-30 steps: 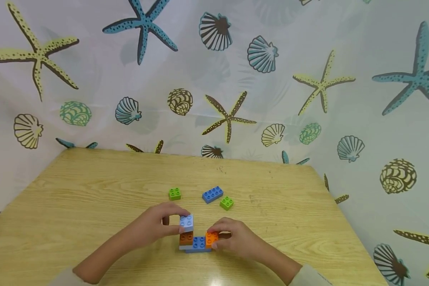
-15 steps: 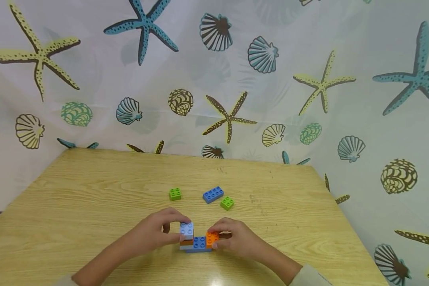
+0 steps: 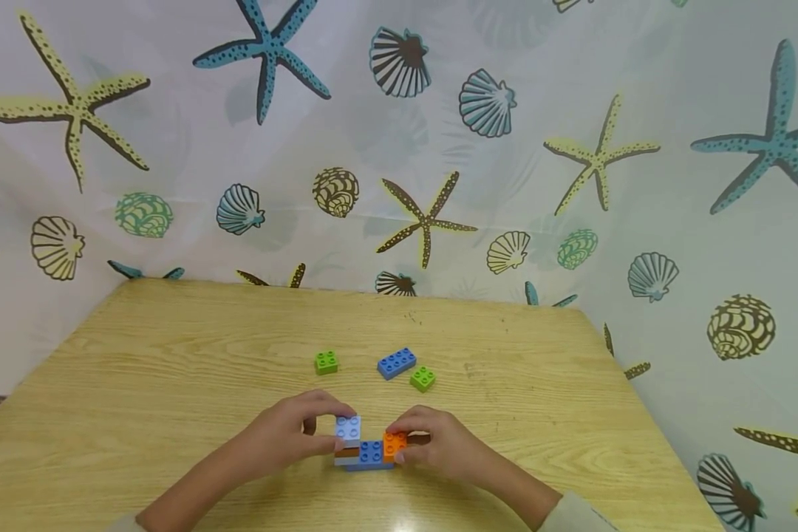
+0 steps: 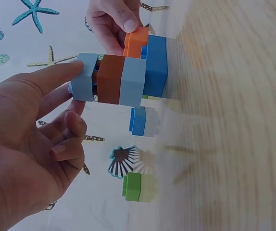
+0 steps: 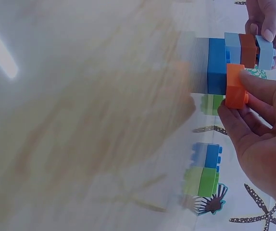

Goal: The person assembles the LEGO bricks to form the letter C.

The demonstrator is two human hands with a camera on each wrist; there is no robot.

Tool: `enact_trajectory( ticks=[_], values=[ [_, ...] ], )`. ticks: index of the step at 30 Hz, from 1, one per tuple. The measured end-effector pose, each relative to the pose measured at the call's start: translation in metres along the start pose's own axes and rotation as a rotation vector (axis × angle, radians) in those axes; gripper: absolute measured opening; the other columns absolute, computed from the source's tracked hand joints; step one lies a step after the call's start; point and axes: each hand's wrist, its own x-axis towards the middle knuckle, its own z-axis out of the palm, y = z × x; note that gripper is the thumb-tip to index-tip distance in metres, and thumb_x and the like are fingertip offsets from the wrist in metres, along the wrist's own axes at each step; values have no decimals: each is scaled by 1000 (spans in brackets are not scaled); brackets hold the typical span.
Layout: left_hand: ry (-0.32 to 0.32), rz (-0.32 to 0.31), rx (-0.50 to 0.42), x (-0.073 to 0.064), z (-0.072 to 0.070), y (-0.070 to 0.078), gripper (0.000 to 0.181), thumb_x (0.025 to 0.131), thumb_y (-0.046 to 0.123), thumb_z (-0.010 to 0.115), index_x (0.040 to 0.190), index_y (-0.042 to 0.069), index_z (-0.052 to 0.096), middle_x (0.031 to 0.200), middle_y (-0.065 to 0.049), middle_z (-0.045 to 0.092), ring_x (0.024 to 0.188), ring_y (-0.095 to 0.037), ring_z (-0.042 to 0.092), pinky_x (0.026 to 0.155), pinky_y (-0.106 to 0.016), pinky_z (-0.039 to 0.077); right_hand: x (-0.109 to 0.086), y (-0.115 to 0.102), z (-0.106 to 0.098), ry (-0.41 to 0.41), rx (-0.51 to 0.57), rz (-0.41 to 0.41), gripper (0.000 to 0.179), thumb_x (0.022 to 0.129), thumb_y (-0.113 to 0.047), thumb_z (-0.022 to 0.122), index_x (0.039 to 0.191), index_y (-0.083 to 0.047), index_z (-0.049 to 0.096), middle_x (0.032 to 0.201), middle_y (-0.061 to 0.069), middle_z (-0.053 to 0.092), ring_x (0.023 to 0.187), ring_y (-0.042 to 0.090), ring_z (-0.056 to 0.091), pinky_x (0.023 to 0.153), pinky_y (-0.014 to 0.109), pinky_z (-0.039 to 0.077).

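In the head view, my left hand pinches a light blue building brick between thumb and fingers, over the left end of a small structure. Under it, the left wrist view shows a brown brick, then another light blue brick on a blue brick. Studs show in a narrow gap between the held brick and the brown one. My right hand grips an orange brick, which sits on the right end of the blue brick.
Farther back on the wooden table lie a green brick, a longer blue brick and a second green brick. A cloth printed with starfish and shells stands behind the table and at its sides.
My left hand has lowered the light blue brick down onto the brown one, mostly in the first half second. My right hand stays on the orange brick.
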Motion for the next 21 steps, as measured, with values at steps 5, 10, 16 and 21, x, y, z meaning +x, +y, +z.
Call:
enact_trajectory(
  ticks=[5, 10, 16, 21],
  values=[
    [-5, 3, 22, 0, 0, 2, 36, 93, 38, 73, 127, 27, 69, 122, 3, 62, 73, -10, 48, 58, -26, 43, -1, 0, 0, -1, 10, 0, 28, 90, -10, 75, 118, -13, 73, 117, -2, 66, 107, 11, 60, 98, 29, 53],
    [15, 9, 30, 1, 2, 1, 35, 91, 36, 75, 125, 27, 70, 120, 4, 63, 71, -9, 46, 57, -25, 42, 0, -1, 0, -3, 20, 5, 28, 91, -10, 75, 118, -13, 73, 117, -2, 65, 108, 12, 60, 98, 30, 53],
    [40, -14, 59, 1, 3, 1, 32, 90, 36, 76, 121, 32, 70, 117, 9, 64, 72, -9, 46, 57, -24, 41, 0, 0, 0, -1, 15, 1, 28, 90, -11, 75, 118, -14, 73, 117, -3, 65, 109, 12, 61, 99, 30, 52],
    [35, -49, 94, 1, 2, 4, 33, 89, 40, 76, 121, 33, 71, 119, 10, 65, 72, -10, 48, 57, -24, 42, 0, 0, 0, 1, 16, 0, 28, 90, -9, 75, 118, -12, 73, 117, -2, 65, 109, 12, 60, 98, 29, 53]
  ],
)
